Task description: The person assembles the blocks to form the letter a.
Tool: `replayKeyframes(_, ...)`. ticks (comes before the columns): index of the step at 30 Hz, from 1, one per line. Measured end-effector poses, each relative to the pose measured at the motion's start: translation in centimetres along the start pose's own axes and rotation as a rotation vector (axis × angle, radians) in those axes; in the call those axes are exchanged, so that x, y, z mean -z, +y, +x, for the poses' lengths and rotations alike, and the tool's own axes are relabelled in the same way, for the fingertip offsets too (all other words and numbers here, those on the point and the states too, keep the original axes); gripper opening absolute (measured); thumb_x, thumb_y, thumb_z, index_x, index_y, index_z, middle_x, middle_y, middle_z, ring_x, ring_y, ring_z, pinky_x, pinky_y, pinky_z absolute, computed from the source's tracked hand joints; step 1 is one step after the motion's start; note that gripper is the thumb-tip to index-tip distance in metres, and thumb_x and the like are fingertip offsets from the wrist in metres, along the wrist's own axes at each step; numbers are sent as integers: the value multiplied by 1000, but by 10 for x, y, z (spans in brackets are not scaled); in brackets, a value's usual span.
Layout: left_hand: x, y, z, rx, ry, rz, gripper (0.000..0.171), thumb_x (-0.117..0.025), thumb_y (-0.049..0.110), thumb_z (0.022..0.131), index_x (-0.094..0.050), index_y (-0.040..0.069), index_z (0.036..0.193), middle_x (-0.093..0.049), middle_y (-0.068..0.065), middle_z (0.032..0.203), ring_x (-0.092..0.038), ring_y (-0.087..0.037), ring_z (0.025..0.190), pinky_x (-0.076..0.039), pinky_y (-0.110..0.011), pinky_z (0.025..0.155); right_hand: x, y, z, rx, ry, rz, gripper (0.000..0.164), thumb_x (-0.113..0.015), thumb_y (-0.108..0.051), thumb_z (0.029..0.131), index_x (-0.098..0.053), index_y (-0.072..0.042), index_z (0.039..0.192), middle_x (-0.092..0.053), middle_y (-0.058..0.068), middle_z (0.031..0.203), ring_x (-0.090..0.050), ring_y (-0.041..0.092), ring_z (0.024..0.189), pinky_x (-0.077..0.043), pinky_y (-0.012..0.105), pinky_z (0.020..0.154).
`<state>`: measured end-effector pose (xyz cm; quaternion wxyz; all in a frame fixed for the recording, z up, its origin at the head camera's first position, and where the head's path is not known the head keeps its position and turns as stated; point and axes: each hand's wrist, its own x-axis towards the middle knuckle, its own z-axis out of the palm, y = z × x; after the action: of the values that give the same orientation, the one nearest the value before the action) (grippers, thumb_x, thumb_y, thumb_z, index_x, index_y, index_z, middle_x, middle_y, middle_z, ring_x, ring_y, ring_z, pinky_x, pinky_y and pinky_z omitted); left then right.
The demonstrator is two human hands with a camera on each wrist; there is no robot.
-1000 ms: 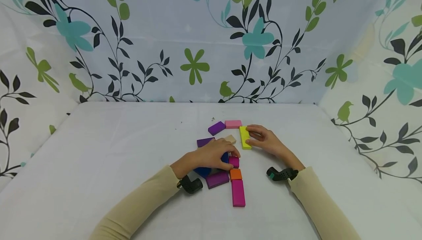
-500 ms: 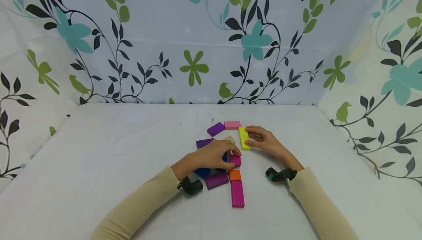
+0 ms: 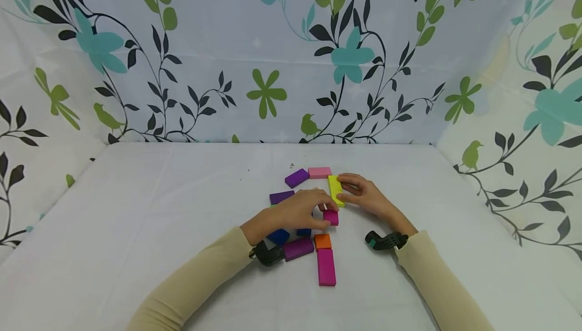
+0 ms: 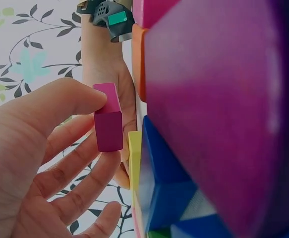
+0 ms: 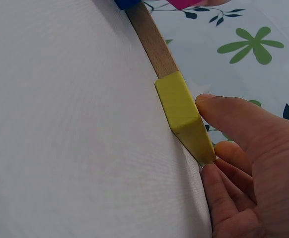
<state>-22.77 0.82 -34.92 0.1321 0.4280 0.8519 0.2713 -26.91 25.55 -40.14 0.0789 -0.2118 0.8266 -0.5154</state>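
My left hand (image 3: 302, 210) pinches a small magenta block (image 3: 332, 218) between thumb and fingertips. In the left wrist view that magenta block (image 4: 108, 130) hangs off the table. At the yellow block (image 3: 335, 189), my right hand (image 3: 364, 195) has its thumb on one end and fingertips by the other. The right wrist view shows the yellow block (image 5: 178, 101) lying flat, with thumb and fingers around its far side. Below the left hand lie an orange block (image 3: 323, 241) and a long magenta block (image 3: 326, 267), end to end.
A pink block (image 3: 320, 173) and a purple block (image 3: 297, 178) lie behind. Another purple block (image 3: 282, 197), a blue block (image 3: 279, 236) and a dark magenta block (image 3: 298, 248) sit by the left hand, which partly hides the group. White cloth (image 3: 159, 209) covers the table.
My left hand has moved right with the small magenta block, away from the blue pieces and toward the yellow block. The right hand stays at the yellow block.
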Motion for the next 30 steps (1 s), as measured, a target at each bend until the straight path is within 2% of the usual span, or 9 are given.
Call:
replayKeyframes(6, -2, 1, 5, -9, 15, 13, 34, -68, 22, 90, -65, 14, 123, -62, 2, 119, -54, -12, 105, -44, -30, 94, 0, 4, 0, 65, -3, -11, 59, -70, -20, 91, -47, 6, 138, -37, 26, 145, -45, 40, 132, -43, 25, 98)
replayKeyframes(15, -4, 3, 14, -40, 60, 37, 30, -69, 18, 89, -65, 11, 118, -64, 0, 117, -58, -14, 103, -46, -24, 86, 1, 0, 0, 25, -20, 39, 54, -64, -2, 92, -43, 10, 140, -33, 28, 149, -40, 43, 135, -39, 37, 102)
replayKeyframes(24, -1, 9, 19, -51, 83, 85, 30, -70, 20, 89, -65, 12, 117, -64, 1, 115, -58, -12, 101, -46, -23, 87, 4, 2, 0, 36, -14, 20, 55, -65, -2, 91, -44, 8, 140, -34, 26, 149, -41, 42, 135, -40, 35, 101)
replayKeyframes(30, -1, 8, 23, -42, 79, 54, 29, -70, 18, 89, -66, 10, 117, -65, -1, 114, -59, -15, 100, -47, -21, 86, 3, 2, 0, 36, -17, 34, 53, -63, 1, 91, -44, 9, 140, -33, 27, 149, -40, 43, 135, -39, 35, 102)
